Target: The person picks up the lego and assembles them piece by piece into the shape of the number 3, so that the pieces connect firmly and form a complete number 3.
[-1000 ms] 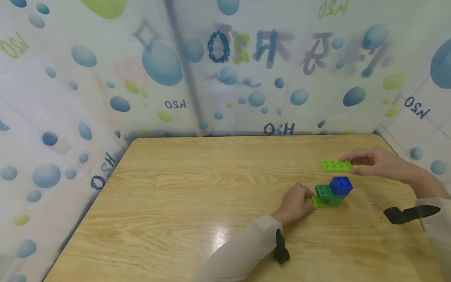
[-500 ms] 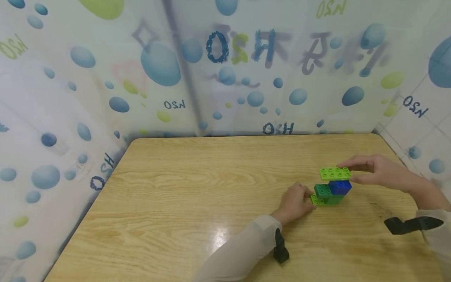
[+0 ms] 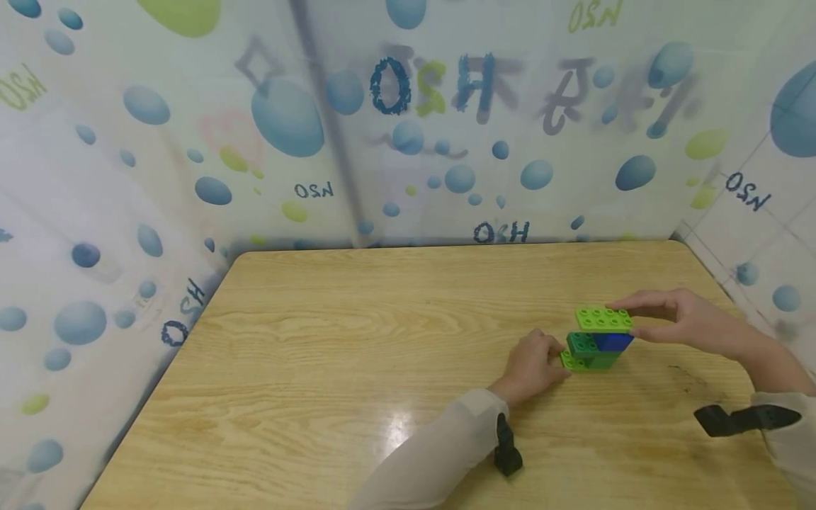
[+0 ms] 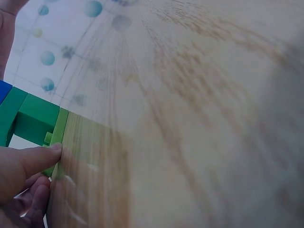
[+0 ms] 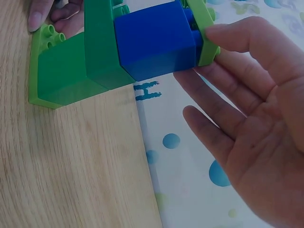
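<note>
Wooden table bears, seemingly, one brick stack.

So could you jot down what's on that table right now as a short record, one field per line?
Surface: wooden table
Build: brick stack of a light green base plate, dark green bricks and a blue brick
Right hand: holds a light green plate over the blue brick
Left hand: fingertips steady the base plate
Backdrop: bubble-print curtain
</note>
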`<act>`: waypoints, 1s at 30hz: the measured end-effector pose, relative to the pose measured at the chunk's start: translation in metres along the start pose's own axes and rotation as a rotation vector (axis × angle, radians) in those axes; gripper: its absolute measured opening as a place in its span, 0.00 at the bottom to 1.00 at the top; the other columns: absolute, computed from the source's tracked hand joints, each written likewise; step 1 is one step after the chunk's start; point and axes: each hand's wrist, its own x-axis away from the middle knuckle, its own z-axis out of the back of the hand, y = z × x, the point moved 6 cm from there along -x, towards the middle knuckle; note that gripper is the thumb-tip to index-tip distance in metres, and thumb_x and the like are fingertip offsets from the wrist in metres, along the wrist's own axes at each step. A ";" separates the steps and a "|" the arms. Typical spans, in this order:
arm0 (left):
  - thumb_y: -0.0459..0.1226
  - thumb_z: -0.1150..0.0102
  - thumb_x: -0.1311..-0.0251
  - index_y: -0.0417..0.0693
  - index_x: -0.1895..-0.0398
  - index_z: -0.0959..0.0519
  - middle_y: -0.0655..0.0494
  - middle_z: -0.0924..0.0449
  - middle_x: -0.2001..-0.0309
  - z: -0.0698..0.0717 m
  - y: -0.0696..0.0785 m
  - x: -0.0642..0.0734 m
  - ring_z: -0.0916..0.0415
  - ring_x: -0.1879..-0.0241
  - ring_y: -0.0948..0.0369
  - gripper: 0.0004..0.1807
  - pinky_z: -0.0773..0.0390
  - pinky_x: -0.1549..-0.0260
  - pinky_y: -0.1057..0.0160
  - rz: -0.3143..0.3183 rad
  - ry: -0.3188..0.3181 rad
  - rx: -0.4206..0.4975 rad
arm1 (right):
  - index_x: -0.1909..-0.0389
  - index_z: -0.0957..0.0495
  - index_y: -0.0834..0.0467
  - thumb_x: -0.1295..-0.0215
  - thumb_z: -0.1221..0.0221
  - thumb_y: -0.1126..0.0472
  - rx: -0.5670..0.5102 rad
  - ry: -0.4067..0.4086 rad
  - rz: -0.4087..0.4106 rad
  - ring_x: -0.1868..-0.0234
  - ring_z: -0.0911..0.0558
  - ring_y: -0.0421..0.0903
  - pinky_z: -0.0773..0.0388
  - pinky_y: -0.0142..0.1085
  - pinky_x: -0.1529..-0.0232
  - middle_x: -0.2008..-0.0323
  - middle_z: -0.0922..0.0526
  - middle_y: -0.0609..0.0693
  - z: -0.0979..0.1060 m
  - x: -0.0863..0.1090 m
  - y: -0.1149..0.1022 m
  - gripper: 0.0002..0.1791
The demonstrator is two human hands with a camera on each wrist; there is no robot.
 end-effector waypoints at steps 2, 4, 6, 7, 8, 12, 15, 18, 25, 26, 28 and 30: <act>0.42 0.31 0.52 0.50 0.54 0.19 0.66 0.33 0.70 -0.001 0.001 0.000 0.39 0.72 0.72 0.19 0.40 0.74 0.77 -0.005 0.000 0.002 | 0.44 0.28 0.63 0.40 0.43 0.71 0.006 0.002 -0.003 0.52 0.26 0.32 0.26 0.30 0.61 0.50 0.24 0.38 0.000 0.002 0.000 0.21; 0.41 0.31 0.52 0.50 0.54 0.19 0.66 0.33 0.70 -0.001 0.002 0.000 0.39 0.72 0.72 0.19 0.40 0.74 0.77 -0.006 -0.003 0.007 | 0.44 0.28 0.63 0.40 0.43 0.71 0.012 0.003 -0.003 0.51 0.26 0.31 0.26 0.30 0.60 0.49 0.25 0.37 0.000 0.004 0.000 0.22; 0.41 0.31 0.52 0.50 0.54 0.19 0.66 0.33 0.70 -0.002 0.002 -0.001 0.39 0.72 0.71 0.19 0.40 0.74 0.76 -0.004 -0.007 0.013 | 0.44 0.28 0.63 0.41 0.43 0.71 0.017 0.003 -0.002 0.50 0.27 0.30 0.26 0.29 0.60 0.49 0.25 0.36 0.001 0.005 0.000 0.22; 0.41 0.31 0.52 0.50 0.54 0.19 0.66 0.33 0.71 -0.003 0.002 -0.001 0.39 0.72 0.71 0.19 0.40 0.75 0.76 -0.003 -0.009 0.013 | 0.44 0.28 0.63 0.41 0.43 0.72 0.017 0.003 0.001 0.50 0.27 0.30 0.27 0.29 0.60 0.49 0.25 0.36 0.001 0.006 0.000 0.22; 0.41 0.31 0.52 0.50 0.54 0.19 0.66 0.33 0.71 -0.003 0.003 -0.001 0.39 0.72 0.71 0.19 0.40 0.75 0.76 -0.002 -0.011 0.015 | 0.44 0.28 0.64 0.42 0.43 0.72 0.016 0.001 0.004 0.50 0.27 0.30 0.27 0.29 0.60 0.48 0.25 0.36 0.001 0.006 0.000 0.22; 0.41 0.31 0.52 0.50 0.54 0.19 0.66 0.33 0.70 -0.004 0.005 -0.001 0.39 0.72 0.72 0.19 0.39 0.74 0.76 -0.001 -0.014 0.016 | 0.44 0.28 0.64 0.43 0.42 0.72 0.014 -0.006 0.013 0.50 0.27 0.30 0.27 0.28 0.60 0.49 0.25 0.36 0.002 0.009 -0.001 0.23; 0.42 0.31 0.52 0.50 0.54 0.19 0.66 0.33 0.70 -0.005 0.005 -0.001 0.39 0.72 0.72 0.19 0.39 0.74 0.76 -0.007 -0.013 0.017 | 0.45 0.27 0.63 0.43 0.41 0.72 0.035 -0.005 0.026 0.52 0.27 0.31 0.26 0.29 0.61 0.50 0.25 0.37 0.003 0.009 -0.002 0.23; 0.41 0.31 0.52 0.49 0.54 0.19 0.66 0.32 0.70 -0.005 0.005 -0.001 0.38 0.71 0.72 0.19 0.39 0.74 0.77 -0.019 -0.009 0.021 | 0.46 0.26 0.61 0.44 0.40 0.71 0.085 0.010 0.038 0.54 0.26 0.32 0.26 0.30 0.63 0.52 0.23 0.37 0.004 0.008 -0.004 0.23; 0.41 0.31 0.52 0.48 0.55 0.19 0.65 0.31 0.69 -0.004 0.002 -0.003 0.37 0.70 0.72 0.19 0.39 0.72 0.77 -0.036 0.010 0.030 | 0.49 0.22 0.55 0.48 0.36 0.68 0.184 0.047 0.024 0.55 0.27 0.30 0.27 0.30 0.64 0.54 0.23 0.36 0.005 0.003 -0.006 0.22; 0.41 0.31 0.53 0.48 0.55 0.19 0.65 0.31 0.69 -0.004 0.001 -0.002 0.37 0.70 0.71 0.19 0.39 0.72 0.77 -0.035 0.012 0.031 | 0.49 0.22 0.54 0.48 0.36 0.68 0.192 0.051 0.023 0.55 0.27 0.30 0.27 0.30 0.64 0.54 0.24 0.35 0.005 0.003 -0.006 0.22; 0.41 0.31 0.53 0.48 0.55 0.19 0.65 0.31 0.69 -0.003 0.000 -0.002 0.37 0.70 0.71 0.19 0.38 0.72 0.77 -0.028 0.016 0.036 | 0.50 0.21 0.55 0.49 0.35 0.68 0.209 0.057 0.035 0.55 0.27 0.30 0.27 0.30 0.64 0.54 0.23 0.36 0.005 0.002 -0.007 0.22; 0.41 0.31 0.53 0.48 0.55 0.19 0.65 0.32 0.69 -0.002 -0.001 -0.002 0.37 0.70 0.71 0.19 0.38 0.72 0.77 -0.020 0.017 0.039 | 0.50 0.21 0.55 0.49 0.35 0.67 0.231 0.062 0.053 0.56 0.27 0.30 0.26 0.30 0.64 0.55 0.23 0.38 0.004 0.000 -0.008 0.22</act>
